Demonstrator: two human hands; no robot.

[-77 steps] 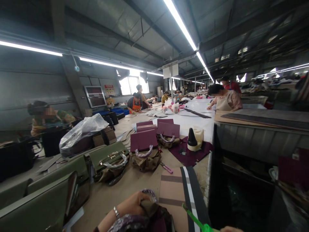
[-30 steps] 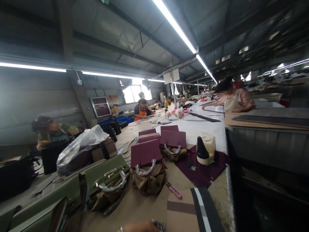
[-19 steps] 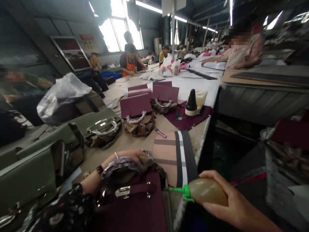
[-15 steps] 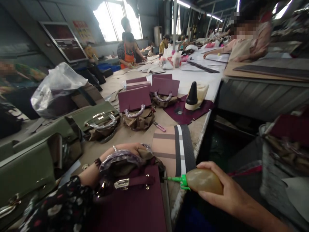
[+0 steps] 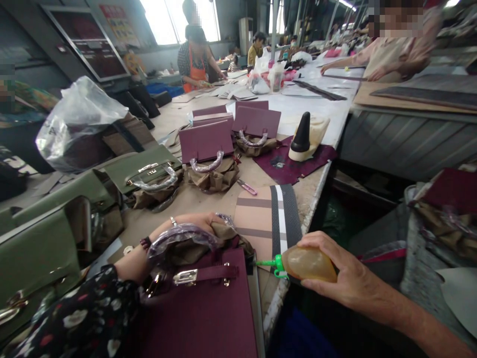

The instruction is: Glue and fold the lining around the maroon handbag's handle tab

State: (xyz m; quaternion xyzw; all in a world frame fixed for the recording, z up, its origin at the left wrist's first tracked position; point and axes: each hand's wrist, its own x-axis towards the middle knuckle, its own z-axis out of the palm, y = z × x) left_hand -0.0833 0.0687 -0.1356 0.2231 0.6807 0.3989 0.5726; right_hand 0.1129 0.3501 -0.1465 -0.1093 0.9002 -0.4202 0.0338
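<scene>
Gluing step in hand. Left hand (image 5: 197,223) clasps the top of the maroon handbag (image 5: 208,308) at the table's (image 5: 208,201) near edge. Right hand (image 5: 345,278) squeezes the glue bottle (image 5: 307,263), nozzle at the bag's right seam. Next calls for a steady, fine bead.

The maroon handbag (image 5: 208,308) is running off the bottom edge, so its lower body is out of sight. The left hand (image 5: 194,221) is lying half buried behind the wrapped handle (image 5: 179,236), its fingertips hidden. The green nozzle (image 5: 266,262) of the glue bottle (image 5: 307,263) is disappearing at the bag's side. Distant workers are showing too blurred to read.
</scene>
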